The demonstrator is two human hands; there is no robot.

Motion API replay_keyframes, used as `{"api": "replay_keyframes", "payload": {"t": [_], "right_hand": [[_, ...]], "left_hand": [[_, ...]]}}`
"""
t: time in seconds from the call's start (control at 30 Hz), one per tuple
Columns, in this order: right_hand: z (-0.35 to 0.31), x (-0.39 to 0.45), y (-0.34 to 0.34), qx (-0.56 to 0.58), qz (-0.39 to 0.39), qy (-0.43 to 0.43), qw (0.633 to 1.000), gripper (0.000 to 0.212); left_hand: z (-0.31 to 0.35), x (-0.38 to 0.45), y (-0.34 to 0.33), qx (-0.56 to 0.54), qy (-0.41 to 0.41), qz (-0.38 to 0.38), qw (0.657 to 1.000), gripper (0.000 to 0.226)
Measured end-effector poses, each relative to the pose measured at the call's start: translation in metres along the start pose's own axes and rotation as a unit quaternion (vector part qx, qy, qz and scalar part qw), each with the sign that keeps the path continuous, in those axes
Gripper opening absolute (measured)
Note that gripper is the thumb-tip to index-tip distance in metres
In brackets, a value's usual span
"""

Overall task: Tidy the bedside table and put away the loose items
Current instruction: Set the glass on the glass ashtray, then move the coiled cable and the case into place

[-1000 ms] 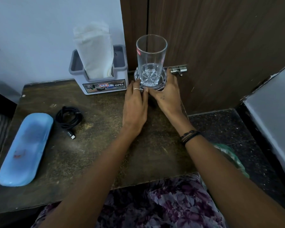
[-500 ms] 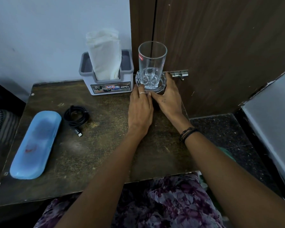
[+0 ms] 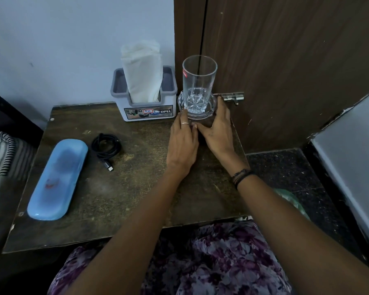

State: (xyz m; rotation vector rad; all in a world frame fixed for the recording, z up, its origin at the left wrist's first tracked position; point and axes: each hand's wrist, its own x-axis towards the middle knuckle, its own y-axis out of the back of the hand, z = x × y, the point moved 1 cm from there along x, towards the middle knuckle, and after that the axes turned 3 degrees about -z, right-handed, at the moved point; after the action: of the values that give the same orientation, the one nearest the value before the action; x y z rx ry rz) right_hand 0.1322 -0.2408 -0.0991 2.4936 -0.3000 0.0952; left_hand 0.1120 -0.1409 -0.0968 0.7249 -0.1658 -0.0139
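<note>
We cup left hand (image 3: 182, 143) and right hand (image 3: 218, 133) around glass dish (image 3: 200, 116) under tumbler (image 3: 198, 81) | table (image 3: 136, 188) 1 o'clock corner | cable (image 3: 107, 146), blue case (image 3: 58, 179) at 9 o'clock

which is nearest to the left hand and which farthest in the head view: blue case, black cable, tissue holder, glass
From the left hand:
1. glass, just beyond its fingertips, standing on a clear dish at the table's back right.
2. tissue holder, behind and to its left, against the wall.
3. black cable, coiled farther left, mid-table.
4. blue case, farthest, along the left edge.
</note>
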Motion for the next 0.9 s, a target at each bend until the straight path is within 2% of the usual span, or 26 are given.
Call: {"api": "replay_keyframes", "payload": {"t": [0.1, 0.17, 0.27, 0.33, 0.53, 0.8, 0.9], "right_hand": [[-0.008, -0.028, -0.010, 0.025, 0.032, -0.019, 0.999, 0.077], [-0.014, -0.044, -0.021, -0.011, 0.045, 0.022, 0.999, 0.061], [-0.027, -0.054, -0.039, -0.097, -0.014, 0.129, 0.987, 0.048], [-0.035, -0.050, -0.047, -0.155, -0.046, 0.167, 0.973, 0.046], [-0.042, -0.035, -0.058, -0.277, -0.038, 0.189, 0.941, 0.046], [-0.044, -0.035, -0.057, -0.302, -0.049, 0.183, 0.934, 0.045], [-0.046, -0.038, -0.057, -0.302, -0.052, 0.188, 0.933, 0.042]], "left_hand": [[-0.012, -0.020, 0.012, -0.032, 0.004, 0.012, 0.999, 0.050], [-0.024, -0.032, 0.023, -0.058, 0.027, 0.047, 0.997, 0.053], [-0.039, -0.037, 0.039, -0.089, 0.085, 0.126, 0.984, 0.059], [-0.043, -0.033, 0.046, -0.092, 0.105, 0.149, 0.979, 0.065], [-0.050, -0.006, 0.051, -0.045, 0.143, 0.153, 0.977, 0.079], [-0.051, -0.002, 0.050, -0.009, 0.158, 0.142, 0.977, 0.077], [-0.049, -0.010, 0.053, 0.001, 0.124, 0.112, 0.986, 0.074]]}}
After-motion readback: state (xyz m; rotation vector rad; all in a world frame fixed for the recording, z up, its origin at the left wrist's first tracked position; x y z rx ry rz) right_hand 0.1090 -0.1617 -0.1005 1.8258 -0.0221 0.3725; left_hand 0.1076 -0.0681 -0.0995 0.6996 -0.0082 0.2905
